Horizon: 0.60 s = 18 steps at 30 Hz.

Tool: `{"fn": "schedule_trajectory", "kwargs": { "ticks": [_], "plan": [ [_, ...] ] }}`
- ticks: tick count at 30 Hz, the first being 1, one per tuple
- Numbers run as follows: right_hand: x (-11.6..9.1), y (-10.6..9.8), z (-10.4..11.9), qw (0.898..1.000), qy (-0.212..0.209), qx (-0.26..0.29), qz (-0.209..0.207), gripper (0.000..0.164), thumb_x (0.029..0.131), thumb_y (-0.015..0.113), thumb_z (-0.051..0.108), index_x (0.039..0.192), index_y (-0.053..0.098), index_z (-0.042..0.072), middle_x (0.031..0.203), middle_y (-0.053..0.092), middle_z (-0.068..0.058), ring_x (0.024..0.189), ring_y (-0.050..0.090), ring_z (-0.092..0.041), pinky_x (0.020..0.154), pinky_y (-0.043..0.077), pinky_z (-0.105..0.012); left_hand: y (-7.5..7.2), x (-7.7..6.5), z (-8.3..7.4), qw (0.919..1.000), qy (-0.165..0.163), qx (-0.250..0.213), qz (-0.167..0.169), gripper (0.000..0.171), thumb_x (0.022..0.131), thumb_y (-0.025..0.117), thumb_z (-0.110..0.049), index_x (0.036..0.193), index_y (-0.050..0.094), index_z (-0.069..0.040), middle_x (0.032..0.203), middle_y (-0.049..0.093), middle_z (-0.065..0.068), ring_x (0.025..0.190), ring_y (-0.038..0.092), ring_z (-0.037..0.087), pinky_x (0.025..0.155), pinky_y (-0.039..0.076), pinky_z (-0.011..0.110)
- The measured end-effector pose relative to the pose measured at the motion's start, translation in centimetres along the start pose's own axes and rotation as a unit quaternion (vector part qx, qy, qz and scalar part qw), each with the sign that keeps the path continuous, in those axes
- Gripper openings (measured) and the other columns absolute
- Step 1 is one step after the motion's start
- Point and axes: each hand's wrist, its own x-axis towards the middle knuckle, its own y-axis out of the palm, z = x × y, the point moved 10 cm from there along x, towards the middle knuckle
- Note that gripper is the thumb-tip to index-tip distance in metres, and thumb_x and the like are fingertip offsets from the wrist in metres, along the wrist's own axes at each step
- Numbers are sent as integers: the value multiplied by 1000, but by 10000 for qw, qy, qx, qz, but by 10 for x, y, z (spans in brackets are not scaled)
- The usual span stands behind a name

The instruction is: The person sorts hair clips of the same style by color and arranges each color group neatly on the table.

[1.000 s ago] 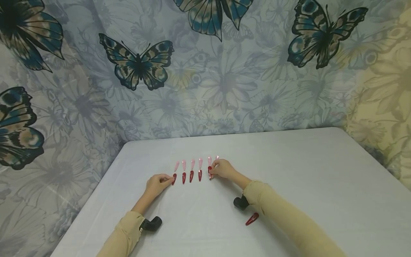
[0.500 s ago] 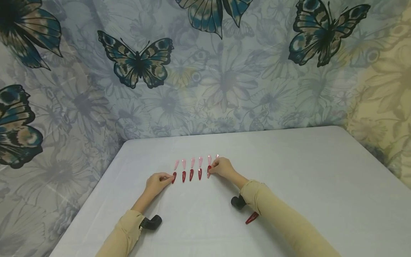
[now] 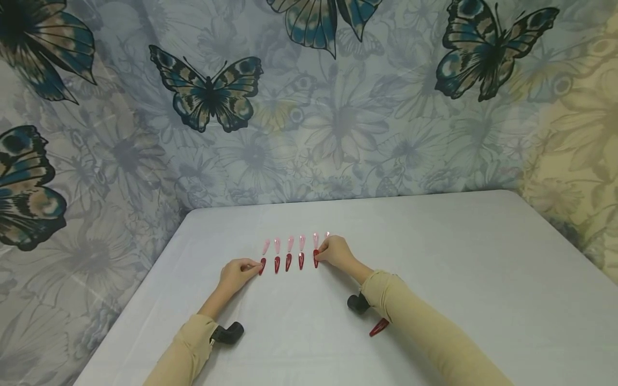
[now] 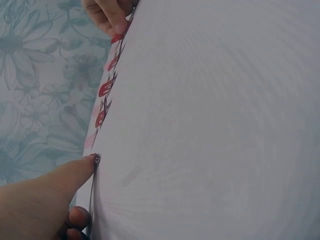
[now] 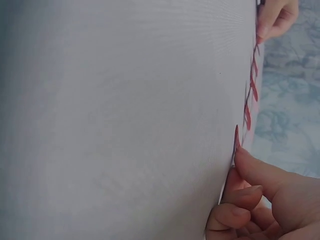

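Note:
Red snap hair clips stand in a row on the white table, below a row of pink hair clips (image 3: 291,243). My left hand (image 3: 236,276) pinches the leftmost red hair clip (image 3: 263,264) by its side; in the left wrist view the thumb (image 4: 75,172) reaches its end. At the row's right end, my right hand (image 3: 338,252) has thumb and finger on another red hair clip (image 3: 316,260), whose tip points up past the thumb in the right wrist view. Between the hands lie several red clips, one of them a middle clip (image 3: 288,262). The right hand partly covers the last pink clip (image 3: 328,234).
One more red hair clip (image 3: 379,327) lies nearer the front, partly under the right sleeve (image 3: 425,327). Black wrist cameras jut from both sleeves, the left camera (image 3: 229,333) close over the white table (image 3: 299,343). A butterfly-patterned cloth (image 3: 338,128) hangs behind the table's back edge.
The red clip at my right hand has turned slightly and lies straighter in line with the pink clip above it. My left hand has stayed on the leftmost clip.

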Motion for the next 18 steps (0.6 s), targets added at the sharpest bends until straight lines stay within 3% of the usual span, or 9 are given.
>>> {"fn": "schedule_trajectory", "kwargs": {
  "ticks": [18],
  "plan": [
    [0, -3, 1, 9999, -99, -19, -103, 14, 67, 77, 7, 64, 66, 1, 60, 55, -1, 62, 46, -14, 58, 38, -27, 0, 0, 0, 10000, 4, -26, -8, 14, 77, 71, -23, 77, 72, -9, 51, 43, -7, 53, 36, 12, 54, 30, 29]
  ]
}}
